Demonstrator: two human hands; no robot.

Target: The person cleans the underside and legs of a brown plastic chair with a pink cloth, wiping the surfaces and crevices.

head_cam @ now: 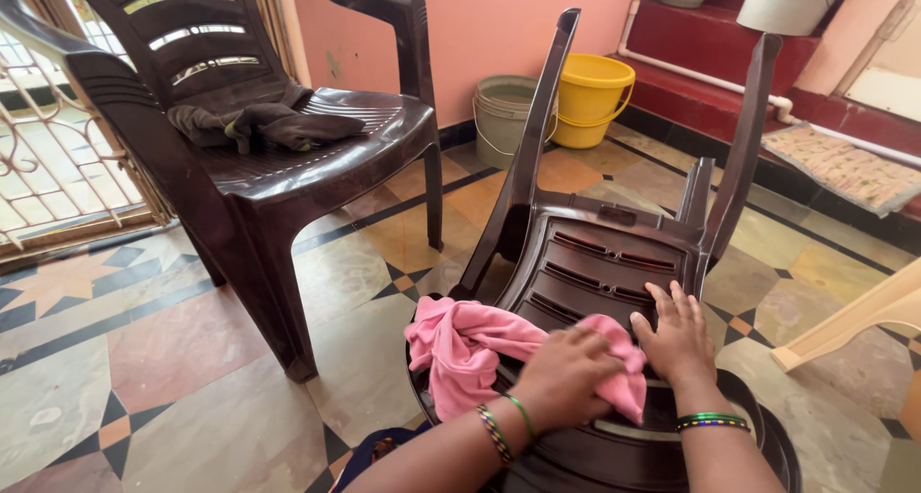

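left hand [566, 373]: fingers curled, palm down | right hand [676, 338]: fingers spread flat, palm down | forearms side by side

An upright dark brown plastic chair [288, 157] stands to the left, with a crumpled dark cloth [259, 126] on its seat. Far off by the pink wall [480, 23], a grey-green bucket [503, 119] sits just beside a yellow bucket [592, 98]. A patterned mat [844, 167] lies on the red step at right.
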